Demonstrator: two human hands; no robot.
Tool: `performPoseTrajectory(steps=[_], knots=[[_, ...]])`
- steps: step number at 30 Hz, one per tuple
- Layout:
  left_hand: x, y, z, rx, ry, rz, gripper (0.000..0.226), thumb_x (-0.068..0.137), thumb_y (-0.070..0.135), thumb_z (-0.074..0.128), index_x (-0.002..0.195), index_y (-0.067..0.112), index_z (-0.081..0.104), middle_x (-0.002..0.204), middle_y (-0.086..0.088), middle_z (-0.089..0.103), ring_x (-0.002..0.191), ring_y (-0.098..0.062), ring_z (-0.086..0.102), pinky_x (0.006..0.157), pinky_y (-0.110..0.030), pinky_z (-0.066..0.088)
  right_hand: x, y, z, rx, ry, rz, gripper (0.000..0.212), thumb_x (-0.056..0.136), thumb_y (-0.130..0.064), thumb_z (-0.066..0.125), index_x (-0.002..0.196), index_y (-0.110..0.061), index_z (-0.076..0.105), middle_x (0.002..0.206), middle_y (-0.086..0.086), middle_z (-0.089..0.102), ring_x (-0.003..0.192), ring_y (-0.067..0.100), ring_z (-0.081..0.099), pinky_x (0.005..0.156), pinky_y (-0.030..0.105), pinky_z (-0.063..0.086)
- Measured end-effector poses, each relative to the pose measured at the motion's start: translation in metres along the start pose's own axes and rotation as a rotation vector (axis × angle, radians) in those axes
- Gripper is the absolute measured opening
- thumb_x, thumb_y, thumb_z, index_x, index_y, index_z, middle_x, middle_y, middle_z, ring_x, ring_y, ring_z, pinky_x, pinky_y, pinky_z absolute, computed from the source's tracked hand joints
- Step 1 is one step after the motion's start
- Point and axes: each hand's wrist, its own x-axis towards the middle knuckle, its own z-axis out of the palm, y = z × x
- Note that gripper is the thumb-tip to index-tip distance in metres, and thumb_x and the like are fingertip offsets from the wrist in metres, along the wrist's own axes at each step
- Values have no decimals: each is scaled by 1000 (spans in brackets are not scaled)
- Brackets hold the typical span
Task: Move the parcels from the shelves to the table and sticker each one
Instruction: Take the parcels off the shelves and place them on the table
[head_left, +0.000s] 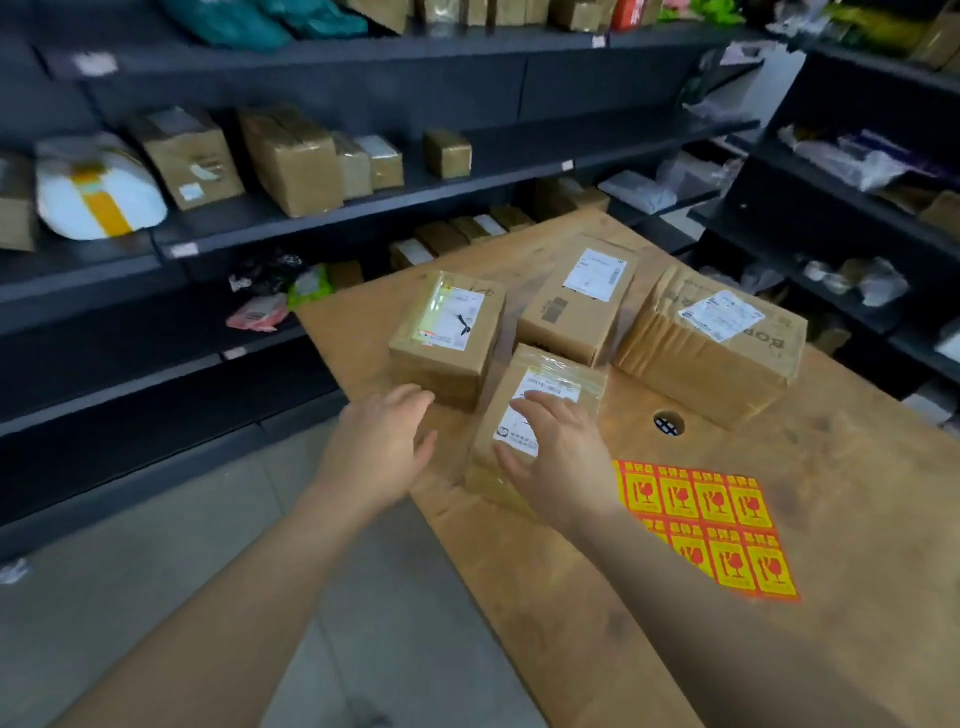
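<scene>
Right hand (558, 457) spread over nearest parcel (550, 376), left hand (384, 441) beside

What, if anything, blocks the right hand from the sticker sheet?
Probably nothing: yes, reachable. The right hand lies flat on the near parcel, and the sticker sheet sits beside it on bare table.

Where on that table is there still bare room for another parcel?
The table is bare right of the fragile-sticker sheet, and around the round hole between that sheet and the big parcel. The far end is crowded: four cardboard parcels sit close together, left hand and right hand at the nearest parcel.
</scene>
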Motion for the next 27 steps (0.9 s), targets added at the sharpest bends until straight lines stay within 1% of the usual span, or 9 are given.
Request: performPoseTrajectory(steps=[2,4,7,9,12,15,18,21,27], knots=[[-16,-15,-29,62,71,-58,30,88,30,59,111,12,65,110,-3,65,98,-28,61,80,-40,50,12,-32,-4,23,14,-106,44,83,-33,70,120,-11,66,123,6,64,116,30,56,102,36,40],[-34,-32,-58,110,145,-122,23,86,30,59,100,13,66,99,-2,66,94,-27,62,78,-41,50,24,-68,-7,38,37,-210,40,80,-32,71,115,-11,69,118,6,67,109,30,60,96,36,45],[-72,-62,-102,150,265,-247,27,83,26,67,105,9,69,100,-7,70,95,-30,64,80,-41,51,37,-136,-5,83,57,-384,34,78,-26,75,107,-8,71,102,10,71,95,32,65,85,38,51],[-100,-84,-130,185,327,-331,30,83,26,68,108,9,69,100,-6,71,95,-30,65,82,-41,51,44,-182,-2,109,47,-482,36,77,-27,76,106,-7,71,98,10,72,91,31,66,83,36,52],[-149,-123,-175,239,405,-465,29,84,28,68,107,10,70,97,-5,72,92,-28,65,81,-41,51,49,-265,5,175,2,-642,38,81,-31,71,113,-10,70,108,4,71,100,23,65,92,34,48],[-200,-165,-218,315,435,-605,40,91,37,58,125,16,61,113,-1,68,105,-23,61,90,-37,47,47,-351,13,234,-24,-763,41,86,-32,67,121,-11,66,115,3,69,107,21,62,99,34,45],[-263,-212,-263,382,475,-749,45,93,41,52,131,18,56,121,0,65,112,-22,58,96,-36,44,37,-447,25,269,-58,-885,44,89,-36,63,128,-13,62,123,2,66,118,21,57,105,34,38],[-325,-251,-308,460,503,-883,45,93,44,50,131,21,54,117,3,65,110,-20,57,93,-34,44,24,-537,38,338,-74,-985,46,90,-39,61,130,-16,59,127,0,63,122,21,53,107,34,37],[-435,-308,-388,580,567,-1113,42,95,44,48,130,22,53,122,3,62,113,-21,55,92,-34,43,-13,-695,52,456,-126,-1178,48,92,-41,57,135,-20,55,133,-3,59,125,17,50,104,30,36]])
